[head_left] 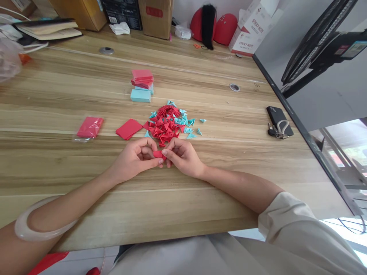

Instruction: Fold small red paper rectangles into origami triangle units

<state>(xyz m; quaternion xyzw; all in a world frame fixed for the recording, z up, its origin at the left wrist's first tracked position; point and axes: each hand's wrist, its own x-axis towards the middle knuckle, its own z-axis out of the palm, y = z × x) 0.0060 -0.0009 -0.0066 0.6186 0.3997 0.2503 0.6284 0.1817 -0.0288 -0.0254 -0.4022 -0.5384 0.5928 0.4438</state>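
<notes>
A small piece of red folded paper is pinched between my two hands, close to the table's front. My left hand grips its left end with thumb and fingers, and my right hand holds the right end the same way. Right behind them lies a heap of red folded paper triangles, with light blue folded triangles along its right side. A round red piece of pleated paper sits at the heap's back. Left of the heap is a fanned stack of red paper sheets.
A wrapped red paper pack lies to the left. Red packs and a blue stack lie behind the heap. A black power bank or phone with keys is at right, by a fan. Boxes line the back.
</notes>
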